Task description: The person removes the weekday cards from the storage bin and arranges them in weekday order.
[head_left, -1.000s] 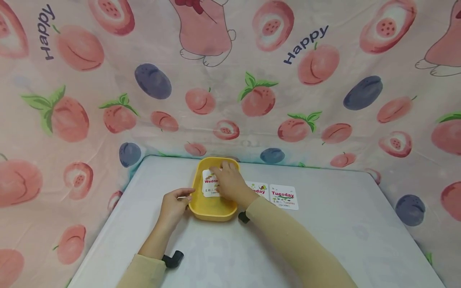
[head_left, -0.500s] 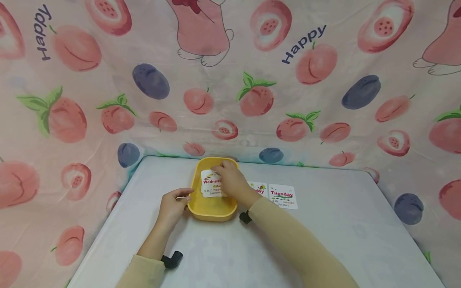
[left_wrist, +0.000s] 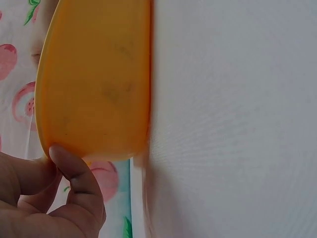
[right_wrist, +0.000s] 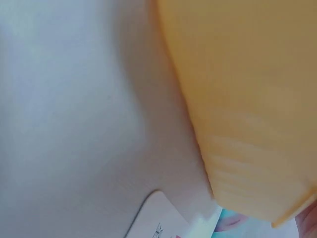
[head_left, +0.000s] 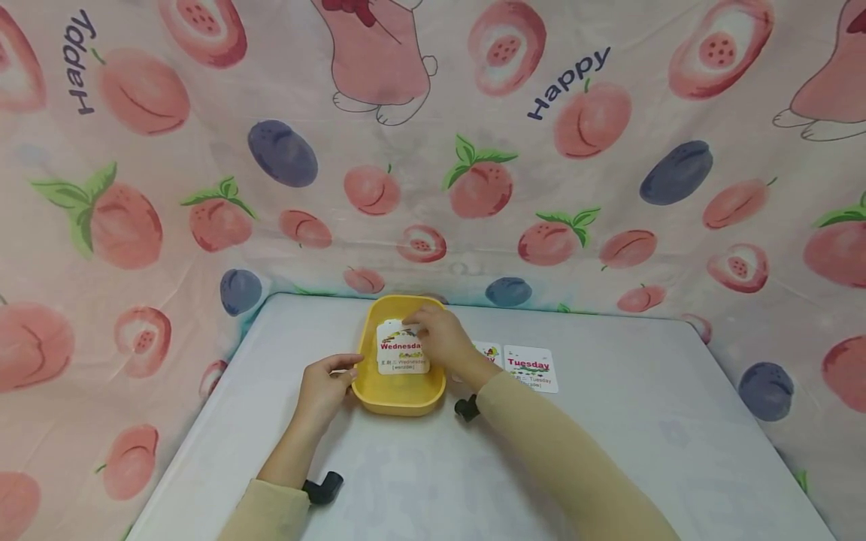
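Fruit-printed cloth behind white table. At centre, Wednesday card inside yellow tray; over card's right edge, right hand with bent fingers, grip indeterminable; left of centre, left hand with tray rim pinched; right of centre, Tuesday card.

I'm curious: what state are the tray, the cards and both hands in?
Yellow tray: upright on the table, rim pinched
Wednesday card: face up within the tray
Tuesday card: face up, flat on the table
Neighboring card: face up, partly hidden
Left hand: pinching the tray's rim
Right hand: at the Wednesday card, grip unclear
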`<move>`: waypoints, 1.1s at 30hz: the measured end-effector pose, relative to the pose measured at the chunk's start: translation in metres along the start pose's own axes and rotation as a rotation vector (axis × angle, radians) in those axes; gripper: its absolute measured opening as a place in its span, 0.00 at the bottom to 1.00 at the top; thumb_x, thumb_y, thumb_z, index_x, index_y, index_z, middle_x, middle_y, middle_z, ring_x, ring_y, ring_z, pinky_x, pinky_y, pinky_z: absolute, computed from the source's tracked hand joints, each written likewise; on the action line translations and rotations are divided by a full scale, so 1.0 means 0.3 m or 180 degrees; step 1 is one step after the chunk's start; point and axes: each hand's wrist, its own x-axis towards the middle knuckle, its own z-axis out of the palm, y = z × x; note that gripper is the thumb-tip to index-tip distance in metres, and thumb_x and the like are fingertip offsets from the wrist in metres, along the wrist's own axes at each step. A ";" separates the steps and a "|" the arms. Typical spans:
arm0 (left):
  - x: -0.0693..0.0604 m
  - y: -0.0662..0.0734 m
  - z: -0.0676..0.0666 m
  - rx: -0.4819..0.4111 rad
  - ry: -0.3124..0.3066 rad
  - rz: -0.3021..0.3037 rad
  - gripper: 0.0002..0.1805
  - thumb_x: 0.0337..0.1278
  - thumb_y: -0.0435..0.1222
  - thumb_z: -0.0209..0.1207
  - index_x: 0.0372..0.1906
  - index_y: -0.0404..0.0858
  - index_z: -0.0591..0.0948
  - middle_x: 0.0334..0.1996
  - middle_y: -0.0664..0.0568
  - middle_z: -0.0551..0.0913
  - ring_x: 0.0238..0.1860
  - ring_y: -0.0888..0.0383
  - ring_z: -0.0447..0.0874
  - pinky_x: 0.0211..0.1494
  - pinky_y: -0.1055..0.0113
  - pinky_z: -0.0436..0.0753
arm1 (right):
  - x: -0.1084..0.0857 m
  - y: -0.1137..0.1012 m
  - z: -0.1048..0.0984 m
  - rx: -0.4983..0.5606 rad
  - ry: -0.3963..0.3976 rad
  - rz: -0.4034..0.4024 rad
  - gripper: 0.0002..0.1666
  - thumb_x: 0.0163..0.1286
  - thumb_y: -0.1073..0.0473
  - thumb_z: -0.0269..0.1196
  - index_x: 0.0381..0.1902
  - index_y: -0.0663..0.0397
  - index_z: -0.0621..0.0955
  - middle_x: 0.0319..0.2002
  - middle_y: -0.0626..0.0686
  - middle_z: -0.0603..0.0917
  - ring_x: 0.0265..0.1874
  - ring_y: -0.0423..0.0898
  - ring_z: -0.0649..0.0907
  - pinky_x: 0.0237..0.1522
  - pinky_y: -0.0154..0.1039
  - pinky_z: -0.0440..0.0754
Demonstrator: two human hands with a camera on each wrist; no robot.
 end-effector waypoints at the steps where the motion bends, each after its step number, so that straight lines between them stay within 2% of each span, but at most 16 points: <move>1: -0.001 0.001 0.000 -0.0002 0.0001 0.0001 0.17 0.75 0.28 0.59 0.61 0.39 0.88 0.58 0.41 0.84 0.42 0.53 0.81 0.44 0.64 0.86 | -0.002 0.001 -0.003 0.0107 0.0009 0.0036 0.22 0.75 0.71 0.61 0.56 0.43 0.90 0.55 0.45 0.87 0.60 0.47 0.85 0.70 0.47 0.83; 7: -0.004 0.007 0.002 -0.0017 0.0021 0.0013 0.16 0.74 0.27 0.60 0.61 0.37 0.88 0.60 0.40 0.85 0.42 0.54 0.81 0.45 0.63 0.86 | -0.014 0.004 -0.023 0.0653 0.0022 0.0289 0.20 0.75 0.71 0.63 0.53 0.45 0.92 0.55 0.46 0.90 0.57 0.48 0.86 0.64 0.48 0.87; 15: 0.000 0.004 0.004 -0.0022 0.0028 0.0077 0.17 0.73 0.27 0.60 0.60 0.36 0.88 0.60 0.40 0.86 0.41 0.55 0.81 0.42 0.64 0.85 | -0.019 0.015 -0.064 0.0959 0.0196 0.0549 0.20 0.72 0.72 0.66 0.50 0.42 0.93 0.55 0.46 0.91 0.54 0.48 0.87 0.59 0.47 0.89; 19: 0.001 0.002 0.004 0.0000 0.0029 0.0049 0.16 0.74 0.27 0.60 0.60 0.37 0.88 0.60 0.41 0.85 0.43 0.54 0.82 0.44 0.64 0.86 | -0.028 0.014 -0.091 0.1089 0.0220 0.0667 0.19 0.73 0.70 0.67 0.50 0.41 0.93 0.56 0.48 0.90 0.53 0.48 0.86 0.55 0.45 0.89; 28: 0.004 -0.001 0.006 0.0026 0.0047 0.0020 0.16 0.74 0.27 0.60 0.60 0.39 0.89 0.59 0.42 0.85 0.44 0.54 0.82 0.45 0.63 0.86 | -0.051 0.026 -0.170 0.1102 0.0225 0.0824 0.18 0.76 0.66 0.66 0.53 0.38 0.92 0.58 0.48 0.89 0.49 0.47 0.85 0.45 0.38 0.87; 33: 0.005 0.001 0.007 0.0032 0.0047 -0.0001 0.16 0.74 0.28 0.60 0.60 0.39 0.89 0.60 0.42 0.85 0.45 0.54 0.82 0.47 0.62 0.87 | -0.068 0.050 -0.221 0.1066 0.0363 0.0693 0.18 0.75 0.67 0.66 0.53 0.40 0.92 0.56 0.48 0.90 0.48 0.49 0.84 0.46 0.41 0.85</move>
